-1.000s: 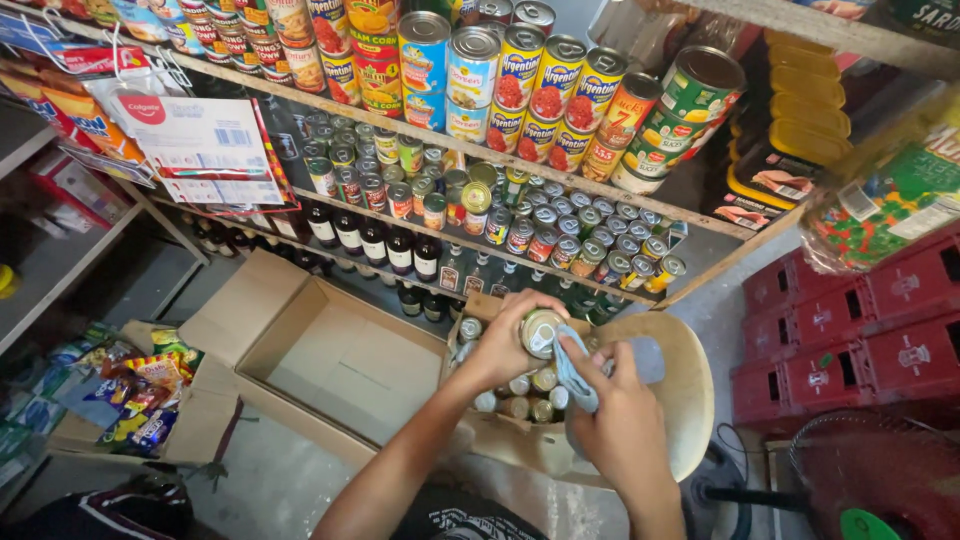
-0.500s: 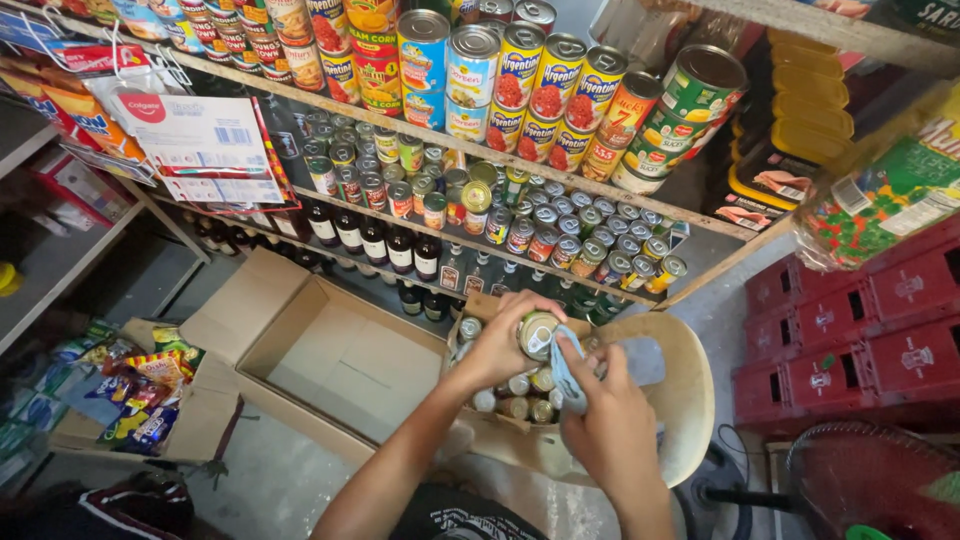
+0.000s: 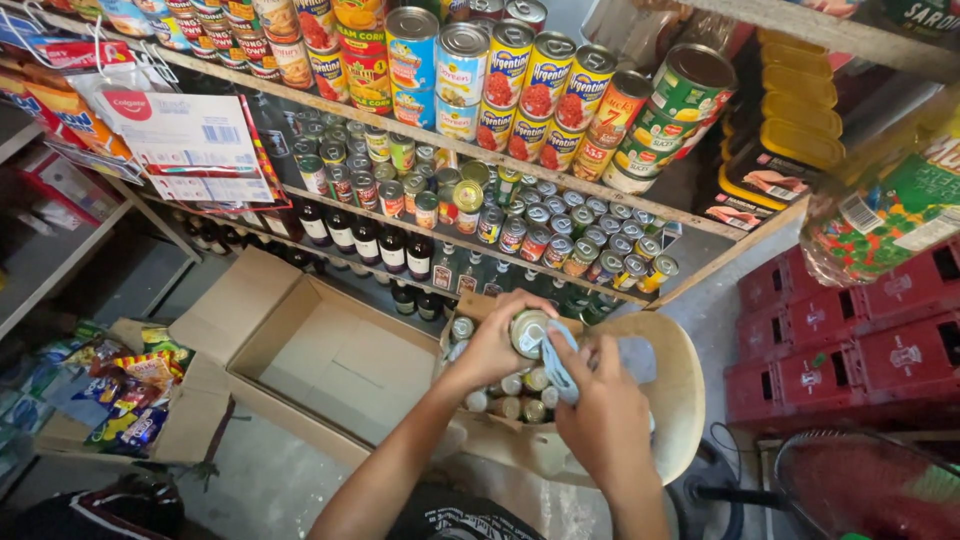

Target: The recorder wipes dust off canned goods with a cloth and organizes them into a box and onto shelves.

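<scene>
An open cardboard box (image 3: 330, 365) is lying empty at the left, beside a smaller box of cans (image 3: 500, 395) being kept on a pale plastic chair (image 3: 680, 390). Above that box, a small can (image 3: 528, 333) is being gripped by the left hand (image 3: 490, 345), its fingers curled around the can's side. A light cloth (image 3: 560, 365) is being pinched against the can by the right hand (image 3: 605, 410), fingers pressed together. The wiping is probably best done with the can being held steady and turned slowly, so every side is being covered.
</scene>
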